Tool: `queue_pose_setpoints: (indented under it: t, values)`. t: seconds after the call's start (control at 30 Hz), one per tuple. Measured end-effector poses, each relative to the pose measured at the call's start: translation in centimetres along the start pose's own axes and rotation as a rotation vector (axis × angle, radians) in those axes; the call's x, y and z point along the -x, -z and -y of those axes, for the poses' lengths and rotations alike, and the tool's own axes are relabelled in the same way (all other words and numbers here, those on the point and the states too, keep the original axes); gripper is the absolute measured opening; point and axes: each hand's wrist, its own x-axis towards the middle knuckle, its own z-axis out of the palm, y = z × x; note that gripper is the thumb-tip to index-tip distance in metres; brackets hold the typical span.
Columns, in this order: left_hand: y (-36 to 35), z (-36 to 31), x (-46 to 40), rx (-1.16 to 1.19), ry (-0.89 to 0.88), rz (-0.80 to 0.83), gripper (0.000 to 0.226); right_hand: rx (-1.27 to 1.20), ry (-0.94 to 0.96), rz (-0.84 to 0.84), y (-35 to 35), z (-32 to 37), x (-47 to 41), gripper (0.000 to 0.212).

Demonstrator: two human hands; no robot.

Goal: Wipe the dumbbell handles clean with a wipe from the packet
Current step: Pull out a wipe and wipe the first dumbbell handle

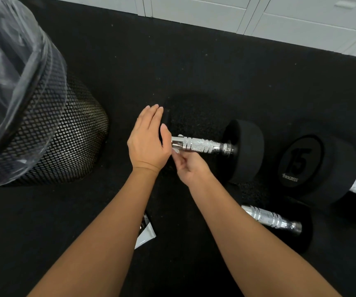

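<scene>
A dumbbell lies on the black floor with its chrome handle (202, 144) pointing right toward its black head (245, 151). My left hand (149, 140) lies flat, fingers straight, over the dumbbell's left head, which it mostly hides. My right hand (191, 168) pinches a white wipe (176, 151) against the left end of the handle; only small bits of the wipe show. The wipe packet (147, 233), white and silver, lies on the floor, partly under my left forearm.
A second dumbbell's handle (271, 217) lies near my right forearm. A third dumbbell, its head marked 15 (301, 161), sits at the right. A black mesh bin (65, 136) with a clear liner stands at the left. White cabinets (279, 18) line the far edge.
</scene>
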Motion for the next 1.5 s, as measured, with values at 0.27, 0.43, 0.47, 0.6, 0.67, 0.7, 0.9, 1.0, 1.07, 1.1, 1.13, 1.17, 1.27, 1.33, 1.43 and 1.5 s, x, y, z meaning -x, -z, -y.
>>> queue_pose_setpoints:
  t: [0.27,0.43,0.47,0.6,0.67,0.7,0.9,1.0,1.07,1.1,1.13,1.17,1.27,1.33,1.43,1.5]
  values:
    - [0.0,0.1,0.0,-0.011,-0.003,-0.006,0.047,0.134,-0.106,-0.015,0.0,1.4,1.2,0.029]
    - [0.0,0.0,0.0,-0.015,0.001,-0.005,0.047,0.133,-0.083,-0.081,-1.6,0.6,1.7,0.027]
    - [0.0,0.0,0.0,-0.015,0.003,-0.004,0.047,0.151,-0.086,-0.080,-1.6,0.8,1.9,0.027]
    - [0.1,0.0,0.0,-0.021,0.006,0.004,0.048,0.191,-0.102,-0.036,-1.1,1.8,2.8,0.030]
    - [0.1,0.0,0.0,-0.019,0.008,0.007,0.048,0.188,-0.086,-0.011,-0.8,2.1,3.4,0.029]
    - [0.0,0.0,0.0,-0.019,0.007,0.007,0.048,0.202,-0.061,0.005,-0.8,2.2,3.8,0.029]
    - [0.0,0.1,0.0,-0.019,-0.004,0.010,0.049,1.363,1.007,-0.061,-0.7,4.7,2.9,0.021]
    - [0.0,0.2,0.0,-0.020,-0.003,0.019,0.049,2.012,1.198,0.190,-0.5,4.6,1.3,0.036]
    - [0.0,0.2,0.0,-0.030,-0.001,0.023,0.049,2.245,1.139,0.357,0.4,3.5,0.4,0.045]
    - [0.0,0.2,0.0,-0.032,0.000,0.025,0.049,2.307,1.163,0.422,1.0,3.3,0.4,0.047]
    - [0.0,0.1,0.0,-0.032,0.001,0.026,0.049,2.332,1.225,0.488,1.7,3.5,0.4,0.046]
    - [0.0,0.1,0.0,-0.029,0.003,0.025,0.049,2.348,1.297,0.553,2.3,3.9,0.5,0.044]
    - [0.1,0.0,0.0,-0.020,0.005,0.025,0.049,2.362,1.335,0.604,3.0,4.6,0.8,0.044]
    - [0.1,0.1,0.0,-0.018,0.005,0.026,0.048,2.271,1.323,0.501,2.2,4.2,0.5,0.046]
    - [0.1,0.0,0.0,-0.023,0.006,0.031,0.048,2.260,1.338,0.482,1.5,3.7,1.0,0.042]
    - [0.1,0.0,0.0,-0.020,0.007,0.026,0.048,2.331,1.338,0.588,1.8,4.1,1.1,0.043]
